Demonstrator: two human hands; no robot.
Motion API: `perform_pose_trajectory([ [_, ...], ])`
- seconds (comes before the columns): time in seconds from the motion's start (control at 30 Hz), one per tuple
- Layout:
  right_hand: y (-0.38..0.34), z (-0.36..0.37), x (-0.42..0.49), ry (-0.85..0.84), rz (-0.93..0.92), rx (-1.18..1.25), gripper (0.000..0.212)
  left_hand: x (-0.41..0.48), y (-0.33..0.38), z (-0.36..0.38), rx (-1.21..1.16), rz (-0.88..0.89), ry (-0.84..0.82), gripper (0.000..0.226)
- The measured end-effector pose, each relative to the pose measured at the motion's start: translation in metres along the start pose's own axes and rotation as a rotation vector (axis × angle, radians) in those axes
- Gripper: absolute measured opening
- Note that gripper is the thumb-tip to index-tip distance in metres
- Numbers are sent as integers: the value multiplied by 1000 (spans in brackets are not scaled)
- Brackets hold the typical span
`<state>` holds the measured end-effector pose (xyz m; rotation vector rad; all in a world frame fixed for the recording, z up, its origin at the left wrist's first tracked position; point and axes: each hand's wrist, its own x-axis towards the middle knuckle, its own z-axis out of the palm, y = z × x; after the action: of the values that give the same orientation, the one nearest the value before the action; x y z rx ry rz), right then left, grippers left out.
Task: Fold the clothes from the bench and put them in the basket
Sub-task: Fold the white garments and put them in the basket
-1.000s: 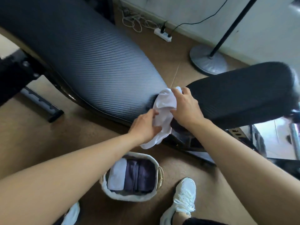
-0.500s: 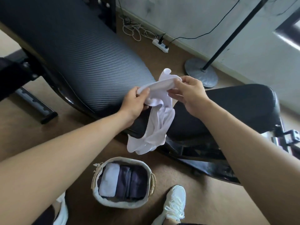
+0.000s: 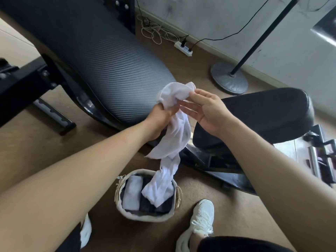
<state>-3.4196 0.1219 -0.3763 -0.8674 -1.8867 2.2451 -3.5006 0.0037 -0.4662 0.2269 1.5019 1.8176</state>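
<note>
A white garment [image 3: 175, 139] hangs in the air in front of the black padded bench [image 3: 101, 57], its lower end dangling over the basket [image 3: 120, 206]. My left hand [image 3: 160, 119] grips the garment near its upper part. My right hand [image 3: 205, 108] pinches the garment's top edge between thumb and forefinger, the other fingers spread loosely. The pale woven basket stands on the floor between my feet and holds a folded white piece [image 3: 131, 194] and folded dark purple pieces [image 3: 160, 206].
The bench's seat pad [image 3: 263, 113] lies to the right, with metal frame parts [image 3: 316, 160] beyond. A floor-lamp base [image 3: 229, 80] and pole, a power strip [image 3: 183, 49] and tangled cables sit by the wall. My white shoes [image 3: 201, 217] flank the basket.
The garment was lifted off the bench and has unrolled, so it now hangs long and reaches down over the basket. My left hand shifted lower on it; my right hand's fingers opened out.
</note>
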Motion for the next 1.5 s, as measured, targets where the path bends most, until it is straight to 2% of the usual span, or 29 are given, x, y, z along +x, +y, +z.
perform_pose_trajectory([
  [0.07, 21, -4, -5, 42, -25, -160, 37, 2, -2, -4, -38, -44, 76, 14],
  [0.1, 35, -8, -7, 56, -39, -260, 48, 1, -1, -6, -49, -57, 88, 12],
  [0.17, 58, -12, -12, 10, -67, -421, 70, 0, 4, -10, -119, -65, 85, 14],
  [0.2, 67, -12, -13, -35, -84, -462, 74, -1, 11, -10, -175, -58, 71, 18],
  [0.27, 76, -9, -5, -67, -106, -502, 68, 0, 25, -12, -282, -46, 67, 29],
  [0.4, 70, 6, 26, 52, -113, -668, 37, 5, 46, -20, -408, 12, 85, 45],
  [0.47, 66, 13, 36, 56, -80, -615, 25, 3, 47, -27, -332, 27, 126, 45],
  [0.57, 64, 18, 32, 61, -40, -369, 21, -6, 34, -37, 9, 67, 122, 34],
  [0.73, 80, 12, -5, 150, -170, -238, 30, -35, 13, -42, 305, -100, -176, 45],
  [0.8, 84, 9, -22, 182, -178, -156, 29, -47, 4, -40, 443, -163, -275, 43],
  [0.9, 88, 4, -45, 189, -163, -59, 25, -64, -3, -41, 587, -118, -296, 30],
  [1.03, 101, 1, -73, 295, -23, -145, 27, -78, -7, -57, 597, -5, -225, 33],
  [1.13, 113, -3, -94, 248, 133, -385, 39, -95, -8, -64, 561, 95, -205, 27],
  [1.23, 118, -6, -110, 253, 16, -702, 25, -120, 0, -64, 708, 181, -300, 18],
  [1.27, 116, -5, -115, 204, -57, -732, 17, -130, 2, -62, 787, 182, -357, 11],
  [1.3, 112, -2, -121, 101, -112, -747, 22, -141, 6, -60, 860, 163, -405, 10],
  [1.37, 103, 8, -134, -143, -164, -719, 49, -163, 12, -55, 938, 138, -452, 13],
  [1.4, 99, 14, -143, -240, -157, -681, 52, -173, 15, -53, 962, 160, -446, 13],
  [1.5, 99, 27, -165, -365, -93, -534, 30, -202, 25, -49, 966, 236, -375, 11],
])
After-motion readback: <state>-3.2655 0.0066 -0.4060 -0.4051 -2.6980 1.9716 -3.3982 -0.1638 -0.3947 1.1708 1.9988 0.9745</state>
